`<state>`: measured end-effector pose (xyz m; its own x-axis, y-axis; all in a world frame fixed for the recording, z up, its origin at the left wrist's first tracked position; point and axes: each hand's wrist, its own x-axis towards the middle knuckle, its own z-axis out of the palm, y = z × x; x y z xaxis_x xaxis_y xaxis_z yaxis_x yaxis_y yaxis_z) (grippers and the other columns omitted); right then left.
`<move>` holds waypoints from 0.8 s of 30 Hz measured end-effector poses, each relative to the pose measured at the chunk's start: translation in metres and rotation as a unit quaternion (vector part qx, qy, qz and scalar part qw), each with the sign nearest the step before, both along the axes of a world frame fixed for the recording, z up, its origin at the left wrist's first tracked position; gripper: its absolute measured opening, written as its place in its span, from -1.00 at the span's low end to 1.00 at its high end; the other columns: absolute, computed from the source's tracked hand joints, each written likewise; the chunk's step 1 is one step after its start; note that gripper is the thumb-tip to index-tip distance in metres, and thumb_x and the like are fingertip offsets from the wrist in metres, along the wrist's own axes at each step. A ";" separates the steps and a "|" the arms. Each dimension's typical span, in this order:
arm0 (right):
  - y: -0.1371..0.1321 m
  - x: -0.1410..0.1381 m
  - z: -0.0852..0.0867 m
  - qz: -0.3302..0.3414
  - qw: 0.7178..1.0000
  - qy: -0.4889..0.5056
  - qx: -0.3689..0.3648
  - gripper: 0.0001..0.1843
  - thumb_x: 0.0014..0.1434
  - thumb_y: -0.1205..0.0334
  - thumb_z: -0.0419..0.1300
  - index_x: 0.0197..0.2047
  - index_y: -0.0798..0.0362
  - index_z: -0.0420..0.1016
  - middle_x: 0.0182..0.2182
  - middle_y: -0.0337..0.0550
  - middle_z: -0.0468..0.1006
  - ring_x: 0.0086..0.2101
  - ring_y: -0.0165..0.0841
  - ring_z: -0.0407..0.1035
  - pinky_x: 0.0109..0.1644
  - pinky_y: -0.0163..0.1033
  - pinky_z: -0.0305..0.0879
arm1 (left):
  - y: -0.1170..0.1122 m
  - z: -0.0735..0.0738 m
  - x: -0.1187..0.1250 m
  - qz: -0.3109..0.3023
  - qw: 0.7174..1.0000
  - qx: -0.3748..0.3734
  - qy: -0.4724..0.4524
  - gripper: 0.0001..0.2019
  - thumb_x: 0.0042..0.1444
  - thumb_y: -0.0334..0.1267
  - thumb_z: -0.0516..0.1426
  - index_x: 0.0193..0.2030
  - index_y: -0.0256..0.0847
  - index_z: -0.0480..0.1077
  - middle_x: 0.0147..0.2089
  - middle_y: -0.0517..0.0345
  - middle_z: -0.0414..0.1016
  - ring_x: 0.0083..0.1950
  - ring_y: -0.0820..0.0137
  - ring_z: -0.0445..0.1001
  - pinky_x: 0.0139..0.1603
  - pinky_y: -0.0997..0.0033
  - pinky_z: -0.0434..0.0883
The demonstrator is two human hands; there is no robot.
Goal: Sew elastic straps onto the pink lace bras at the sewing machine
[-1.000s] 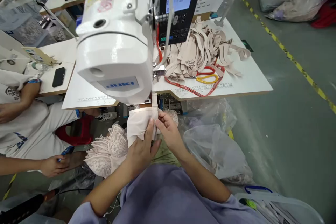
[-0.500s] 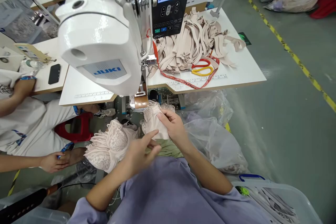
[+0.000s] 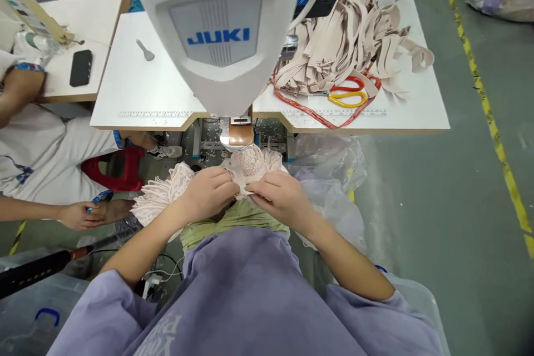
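Note:
A pale pink lace bra (image 3: 249, 160) lies between my hands, just below the sewing machine's (image 3: 217, 39) brown-topped arm end (image 3: 241, 133). My left hand (image 3: 211, 190) is closed on the bra's left edge, fingertips pinching the fabric. From the other side my right hand (image 3: 281, 196) pinches the band, its thumb and fingers close to those of my left. The folded cloth hides the exact grip points. Beside my left wrist rests a bundle of similar lace bras (image 3: 156, 197), partly covered by my forearm.
On the white table (image 3: 421, 105) to the right sit a heap of beige fabric strips (image 3: 334, 44), red-and-yellow scissors (image 3: 348, 92) and a red cord (image 3: 304, 114). A co-worker's hands (image 3: 85, 214) are at the left. Plastic bags (image 3: 334, 206) hang below right.
My left hand, free and spread before, has come up and taken hold of the bra. The view has shifted, so the machine head now appears nearer and more central.

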<state>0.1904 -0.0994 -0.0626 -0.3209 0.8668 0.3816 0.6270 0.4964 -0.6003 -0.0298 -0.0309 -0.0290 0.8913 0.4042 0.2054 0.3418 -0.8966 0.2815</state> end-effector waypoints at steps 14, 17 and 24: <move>-0.003 -0.014 -0.005 0.015 0.967 0.114 -0.226 -0.83 0.26 0.17 0.20 -0.32 -0.02 0.59 -0.53 -0.26 0.44 -0.47 -0.38 0.29 -0.35 -0.25 0.15 | -0.030 -0.037 -0.026 0.160 0.978 -0.025 -0.131 -0.88 0.28 -0.19 0.13 -0.11 -0.13 0.42 -0.22 0.06 0.53 -0.12 0.31 0.51 -0.05 0.23 0.46; -0.006 -0.031 -0.011 -0.116 0.828 0.377 -0.398 -0.72 0.20 -0.05 0.24 -0.32 -0.01 0.53 -0.51 -0.30 0.45 -0.47 -0.39 0.31 -0.38 -0.30 0.21 | -0.054 -0.073 -0.014 0.242 0.950 -0.091 -0.177 -0.18 0.07 0.11 0.27 0.35 -0.24 0.10 0.35 -0.31 0.20 0.39 -0.02 0.18 0.31 -0.13 0.27; -0.070 -0.031 0.014 -0.145 0.624 0.553 -0.533 -0.57 -0.07 -0.09 0.44 -0.20 -0.04 0.55 -0.47 -0.22 0.54 -0.47 -0.28 0.43 -0.36 -0.18 0.41 | -0.090 -0.191 -0.004 0.288 0.931 -0.189 -0.124 -0.42 0.28 -0.09 0.09 0.34 -0.39 0.19 0.34 -0.39 0.24 0.39 -0.02 0.22 0.33 -0.07 0.31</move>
